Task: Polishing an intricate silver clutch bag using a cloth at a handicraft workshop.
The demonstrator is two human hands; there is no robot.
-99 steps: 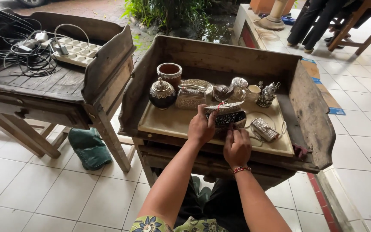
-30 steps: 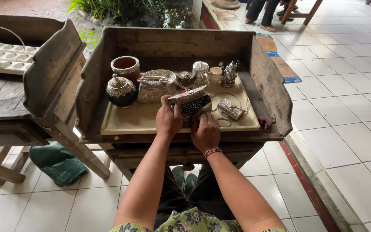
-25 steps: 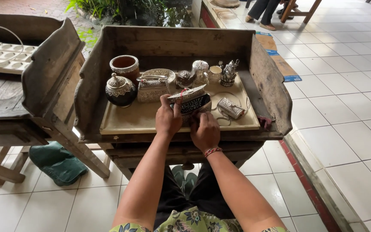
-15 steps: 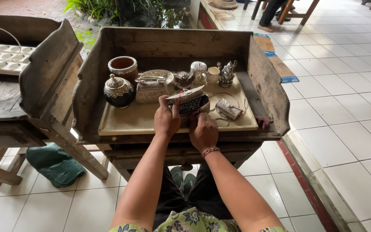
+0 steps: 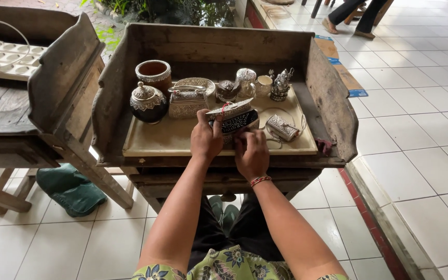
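Note:
My left hand grips the left side of an ornate silver box whose lid stands partly raised over a dark inside. My right hand rests against the box's front lower edge, fingers curled on it. The box sits near the front middle of a pale tray on a walled wooden workbench.
Behind the box stand a lidded dark jar, a brown bowl, a silver basket box, a plate, small silver vessels and a small silver purse. A second bench stands left. A person's legs show far back.
The view has drifted slightly and come closer. Both hands stay on the silver box; the right hand has shifted a little along its front edge.

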